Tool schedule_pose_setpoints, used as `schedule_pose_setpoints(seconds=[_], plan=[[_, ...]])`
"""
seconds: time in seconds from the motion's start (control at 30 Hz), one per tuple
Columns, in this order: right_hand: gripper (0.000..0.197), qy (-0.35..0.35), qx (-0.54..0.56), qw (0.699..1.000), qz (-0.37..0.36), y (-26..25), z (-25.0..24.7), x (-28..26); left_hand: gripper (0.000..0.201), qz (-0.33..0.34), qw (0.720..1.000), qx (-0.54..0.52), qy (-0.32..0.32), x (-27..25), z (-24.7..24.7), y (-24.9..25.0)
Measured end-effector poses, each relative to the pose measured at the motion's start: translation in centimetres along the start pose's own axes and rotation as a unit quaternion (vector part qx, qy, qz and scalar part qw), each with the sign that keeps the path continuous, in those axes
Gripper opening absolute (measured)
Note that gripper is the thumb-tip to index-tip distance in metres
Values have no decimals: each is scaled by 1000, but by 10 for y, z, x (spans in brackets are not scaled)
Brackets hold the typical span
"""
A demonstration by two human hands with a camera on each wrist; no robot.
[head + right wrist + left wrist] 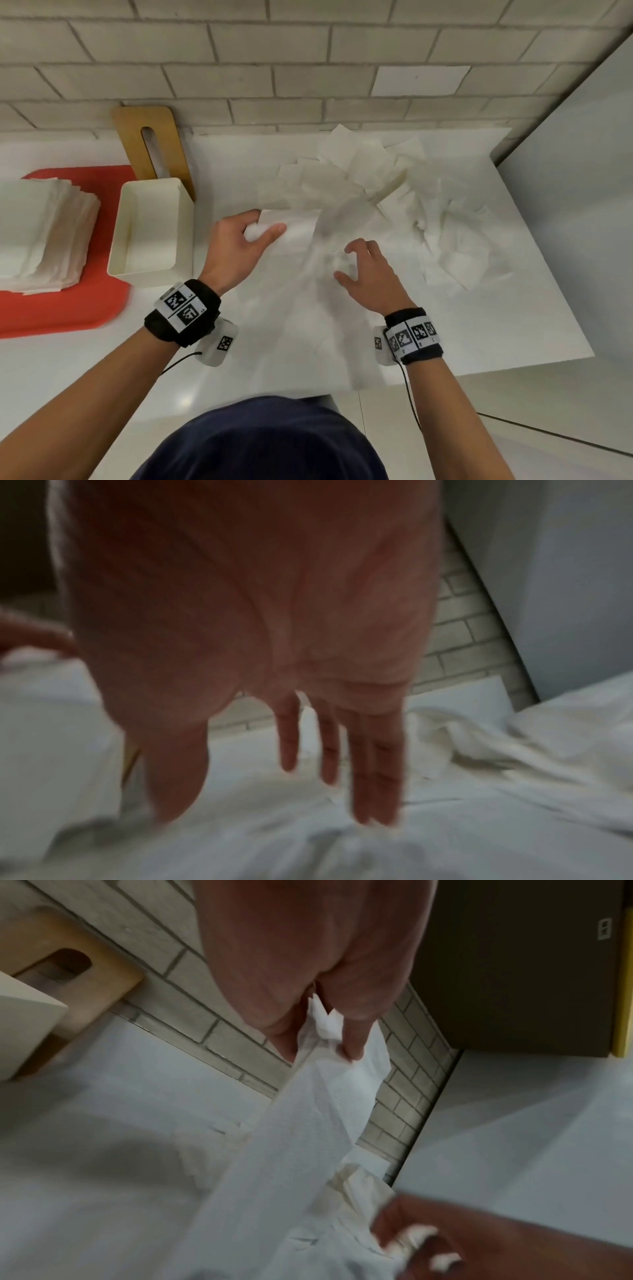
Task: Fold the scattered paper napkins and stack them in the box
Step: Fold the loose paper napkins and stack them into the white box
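On the white desk a loose heap of paper napkins lies scattered toward the back right corner, near the brick wall. The left hand pinches one napkin at its edge between thumb and fingers, so its grip is narrow and closed on the paper; in the left wrist view the sheet hangs down from the fingertips in a long strip toward the desk. The right hand is spread just above or on the blurred napkin in front of the person, fingers straight and slightly apart, its grip wide and holding nothing; whether it touches the paper I cannot tell.

The cream box stands left of the left hand, open at the top, with no napkins visible inside it. A wooden lid with a slot leans against the wall just behind the box. Further left, a stack of folded napkins sits on a red tray. Both wrists wear dark bands with printed square markers.
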State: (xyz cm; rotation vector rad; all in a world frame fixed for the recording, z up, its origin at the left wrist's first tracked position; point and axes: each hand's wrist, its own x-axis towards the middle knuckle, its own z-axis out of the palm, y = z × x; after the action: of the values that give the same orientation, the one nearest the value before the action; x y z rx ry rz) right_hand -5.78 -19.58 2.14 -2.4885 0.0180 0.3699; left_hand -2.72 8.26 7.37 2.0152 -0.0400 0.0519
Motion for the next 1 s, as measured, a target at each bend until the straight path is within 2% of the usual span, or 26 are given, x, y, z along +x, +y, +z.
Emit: schedule_pose_setpoints(seconds=[0.07,0.1,0.13,0.2,0.27,0.33,0.4,0.47,0.5,0.57,0.63,0.7,0.77,0.83,0.9,1.0], plan=[[95,-63,-150,979,120,25,14,-5,28,-1,1000,-3,0,-4,-6,-4],[106,-71,-190,970,137,34,22,-9,25,-1,1000,-7,2,-6,-7,-5],[105,-67,-209,967,128,40,30,-13,24,-2,1000,-11,3,-8,-8,-7],[76,-63,-190,976,90,46,42,-17,23,-3,1000,-6,6,-11,-10,-10],[49,-67,-129,985,90,47,47,-17,21,-5,1000,7,1,-13,-11,-15],[49,-48,-107,989,96,50,46,-17,18,-6,1000,17,-4,-14,-11,-18],[57,10,-77,992,95,52,44,-19,16,-4,999,32,-4,-14,-12,-19],[67,79,-29,988,126,53,43,-23,16,-8,999,41,-3,-14,-14,-20],[69,116,-28,982,148,54,45,-27,17,-11,999,42,-3,-14,-15,-21],[70,166,-99,961,199,54,56,-32,18,-12,999,43,-9,-14,-16,-21],[64,148,-163,947,232,55,66,-32,18,-9,999,46,-22,-13,-15,-21],[54,110,-136,955,238,59,70,-25,18,-4,998,51,-41,-12,-13,-21],[45,66,-49,972,220,61,63,-14,19,-3,997,58,-55,-10,-11,-21],[34,61,62,983,161,49,44,-15,20,-1,997,43,-66,-7,-10,-21],[18,44,137,987,69,20,16,-30,20,2,997,17,-78,-4,-11,-20],[16,-82,168,979,-87,-43,-26,-60,16,11,995,-11,-97,0,-15,-15]])
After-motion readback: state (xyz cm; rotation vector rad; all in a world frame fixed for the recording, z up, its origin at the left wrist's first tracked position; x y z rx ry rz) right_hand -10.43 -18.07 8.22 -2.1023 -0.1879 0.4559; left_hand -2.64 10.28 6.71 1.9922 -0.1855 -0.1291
